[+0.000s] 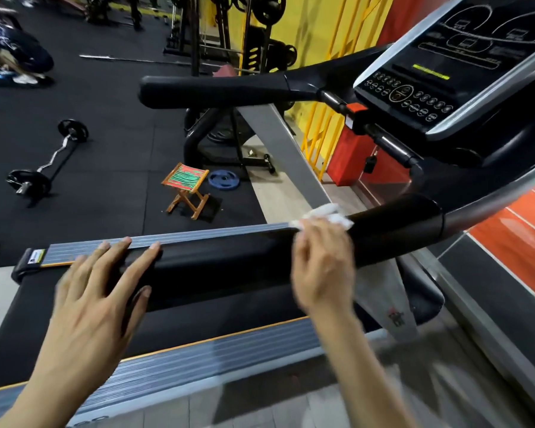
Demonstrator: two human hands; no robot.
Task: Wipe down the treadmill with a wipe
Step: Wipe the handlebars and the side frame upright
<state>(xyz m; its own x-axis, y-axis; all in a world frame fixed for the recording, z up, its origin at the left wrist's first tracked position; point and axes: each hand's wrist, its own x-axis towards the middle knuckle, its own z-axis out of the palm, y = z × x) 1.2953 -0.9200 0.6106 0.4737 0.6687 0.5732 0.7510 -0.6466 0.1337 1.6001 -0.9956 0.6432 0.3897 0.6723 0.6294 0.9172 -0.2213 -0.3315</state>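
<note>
2 hands on the near handrail (229,261): left hand (105,282) flat, fingers straight; right hand (322,267) fingers curled over the wipe (328,216), pressed on the rail top. Rail's long axis runs left-right, rising toward the console (451,75). Risk: bunched wipe slips out, or the stroke skips the rail's underside.

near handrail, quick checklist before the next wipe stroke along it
1. Wipe in the right hand: ok, held against the rail.
2. Wipe touches the near handrail: ok, on its top edge.
3. Left hand steadies the rail: ok, fingers laid flat over it.
4. Path toward the console: ok, rail ahead of the wipe is bare.
5. Rail already clean behind the wipe: cannot tell.
6. Far handrail wiped: cannot tell.
</note>
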